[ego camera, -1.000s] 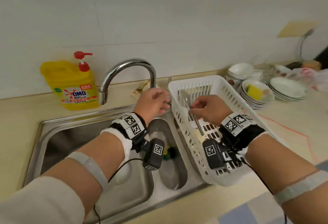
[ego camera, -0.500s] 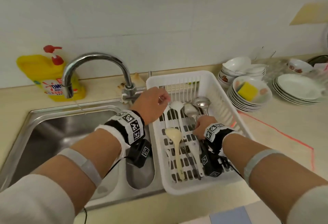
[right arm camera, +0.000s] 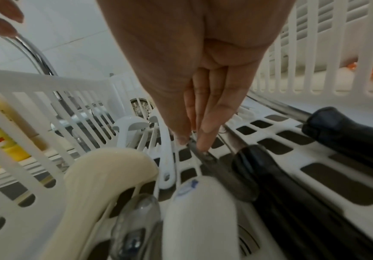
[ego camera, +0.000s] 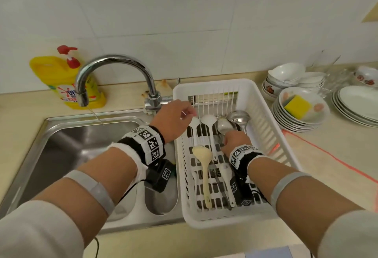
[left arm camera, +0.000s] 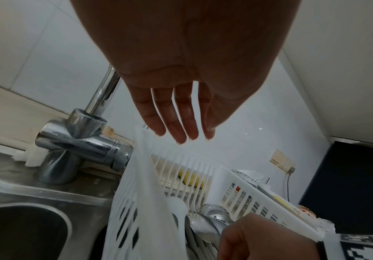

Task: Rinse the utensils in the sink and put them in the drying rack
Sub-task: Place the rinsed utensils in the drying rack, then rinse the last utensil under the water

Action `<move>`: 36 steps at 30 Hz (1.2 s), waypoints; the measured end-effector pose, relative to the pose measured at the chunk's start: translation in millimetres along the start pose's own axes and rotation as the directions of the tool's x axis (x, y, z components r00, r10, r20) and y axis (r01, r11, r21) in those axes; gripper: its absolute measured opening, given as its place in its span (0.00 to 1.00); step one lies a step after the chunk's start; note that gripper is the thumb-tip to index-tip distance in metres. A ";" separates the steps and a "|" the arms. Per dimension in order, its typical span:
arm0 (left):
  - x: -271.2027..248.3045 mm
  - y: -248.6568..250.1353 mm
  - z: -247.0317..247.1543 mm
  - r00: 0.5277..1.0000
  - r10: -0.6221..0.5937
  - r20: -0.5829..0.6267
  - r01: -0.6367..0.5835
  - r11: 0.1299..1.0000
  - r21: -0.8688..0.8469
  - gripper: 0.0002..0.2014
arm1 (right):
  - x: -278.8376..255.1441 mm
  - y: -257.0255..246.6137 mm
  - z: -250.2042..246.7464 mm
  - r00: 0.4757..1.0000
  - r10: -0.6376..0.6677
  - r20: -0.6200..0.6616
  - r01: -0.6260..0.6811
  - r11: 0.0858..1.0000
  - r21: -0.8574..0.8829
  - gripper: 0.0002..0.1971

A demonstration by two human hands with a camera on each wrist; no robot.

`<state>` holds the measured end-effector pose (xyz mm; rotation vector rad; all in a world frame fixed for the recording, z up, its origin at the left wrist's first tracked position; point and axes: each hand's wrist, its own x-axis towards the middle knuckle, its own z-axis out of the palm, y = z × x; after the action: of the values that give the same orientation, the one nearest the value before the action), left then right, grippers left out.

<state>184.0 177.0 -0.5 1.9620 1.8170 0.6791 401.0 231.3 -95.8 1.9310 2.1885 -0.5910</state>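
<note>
The white drying rack (ego camera: 212, 85) stands right of the steel sink (ego camera: 81, 145). Several utensils lie in it: a cream rice paddle (ego camera: 202, 155), white ladles (ego camera: 208, 119) and steel ladles (ego camera: 238, 115). My right hand (right arm camera: 193, 140) is low inside the rack, and thumb and fingertips pinch the metal neck of a dark-handled utensil (right arm camera: 225, 176) lying on the rack floor. In the head view that hand (ego camera: 235, 139) hides the utensil's head. My left hand (left arm camera: 181, 135) hovers with straight fingers over the rack's far left corner and holds nothing.
The faucet (ego camera: 114, 59) arches over the sink with a thin trickle of water (ego camera: 96, 114) at its spout. A yellow detergent bottle (ego camera: 53, 73) stands behind. Stacked bowls (ego camera: 302, 124) with a yellow sponge (ego camera: 298, 106) and plates (ego camera: 360, 104) sit right of the rack.
My right hand has lowered the utensil from above the rack down onto its floor. My left hand has moved from the faucet to above the rack's far left corner.
</note>
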 end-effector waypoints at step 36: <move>12.1 -100.5 -70.3 0.970 -0.240 0.034 0.222 0.938 0.267 0.08 | 104.5 -183.7 -97.2 0.960 -0.274 -0.057 0.271 0.961 -0.058 0.26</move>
<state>62.1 195.0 -0.5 1.8557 2.1424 0.3083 218.6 349.4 -13.0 1.6573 2.5076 -0.5129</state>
